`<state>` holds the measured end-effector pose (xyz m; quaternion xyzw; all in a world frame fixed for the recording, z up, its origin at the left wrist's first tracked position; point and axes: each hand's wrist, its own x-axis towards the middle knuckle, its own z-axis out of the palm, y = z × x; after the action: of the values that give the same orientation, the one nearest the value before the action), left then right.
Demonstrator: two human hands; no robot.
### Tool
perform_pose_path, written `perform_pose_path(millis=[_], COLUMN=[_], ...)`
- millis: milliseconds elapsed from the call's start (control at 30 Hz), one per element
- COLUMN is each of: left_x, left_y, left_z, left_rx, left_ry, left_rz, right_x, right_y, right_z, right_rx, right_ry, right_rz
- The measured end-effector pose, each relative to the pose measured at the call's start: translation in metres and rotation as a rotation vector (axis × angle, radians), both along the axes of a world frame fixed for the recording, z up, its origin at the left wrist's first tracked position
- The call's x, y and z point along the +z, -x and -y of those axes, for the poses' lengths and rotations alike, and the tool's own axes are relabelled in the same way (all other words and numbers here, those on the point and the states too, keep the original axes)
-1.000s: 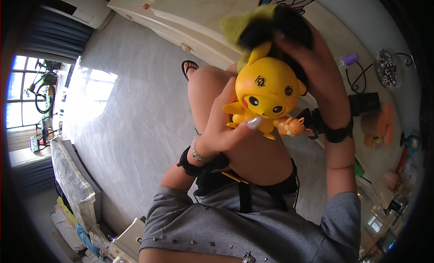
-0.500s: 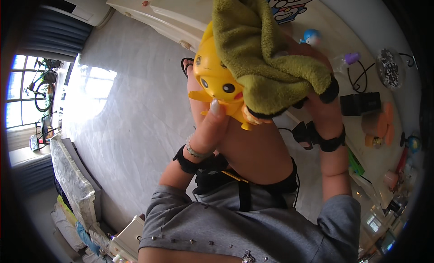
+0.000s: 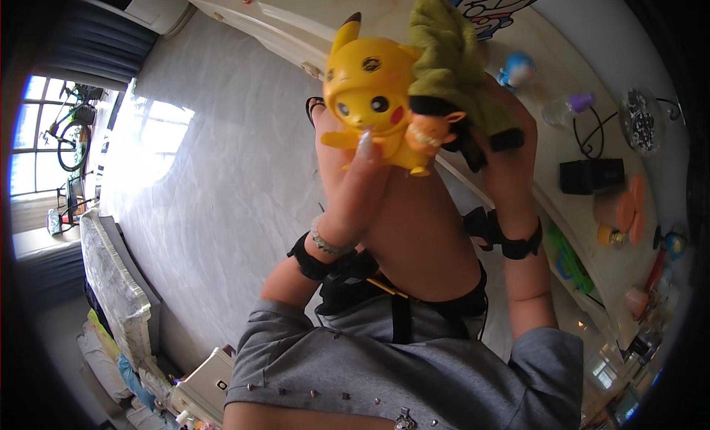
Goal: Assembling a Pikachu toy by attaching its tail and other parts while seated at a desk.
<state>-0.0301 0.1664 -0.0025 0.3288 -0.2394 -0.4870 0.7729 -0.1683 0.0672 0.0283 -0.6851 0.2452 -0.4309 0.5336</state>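
Note:
My left hand (image 3: 358,184) is closed round the lower body of a yellow cartoon figure (image 3: 370,71), the thumb pressing just under its face. The figure stands upright with a pointed, dark-tipped ear; a small orange figure (image 3: 424,131) is attached at its right side. My right hand (image 3: 512,171) grips a fuzzy olive-green cloth (image 3: 447,56) with dark edges. Folds of that cloth touch the right side of the yellow figure's head and hide its other ear. Most right-hand fingers are behind the cloth.
On the pale desk (image 3: 551,64) at right are a blue toy (image 3: 517,69), a purple-capped bottle (image 3: 566,109), a black box (image 3: 592,176) and an orange container (image 3: 614,208). A glossy grey floor (image 3: 207,164) lies left, with a padded bed end (image 3: 122,275) beyond.
The cloth has slid right, off the front of the yellow figure's head, uncovering its forehead and the small orange figure. My left hand and the yellow figure have shifted slightly right and up.

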Motion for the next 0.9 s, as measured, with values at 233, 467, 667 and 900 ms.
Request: perform_pose_path(millis=[233, 467, 667, 900], left_x=[-0.001, 0.022, 0.026, 0.027], left_y=[-0.002, 0.017, 0.019, 0.018], left_z=[0.004, 0.008, 0.009, 0.007], left_rx=[0.074, 0.092, 0.037, 0.027], left_ry=[-0.133, -0.038, -0.048, 0.016], left_rz=[0.581, 0.543, 0.502, 0.601], right_x=[0.007, 0.011, 0.018, 0.026], right_y=[-0.004, 0.002, 0.007, 0.011], right_z=[-0.013, -0.005, 0.0, 0.013], right_rx=[-0.084, -0.298, -0.323, -0.44], right_ry=[-0.381, -0.331, -0.206, -0.244], right_rz=[0.263, 0.316, 0.304, 0.302])
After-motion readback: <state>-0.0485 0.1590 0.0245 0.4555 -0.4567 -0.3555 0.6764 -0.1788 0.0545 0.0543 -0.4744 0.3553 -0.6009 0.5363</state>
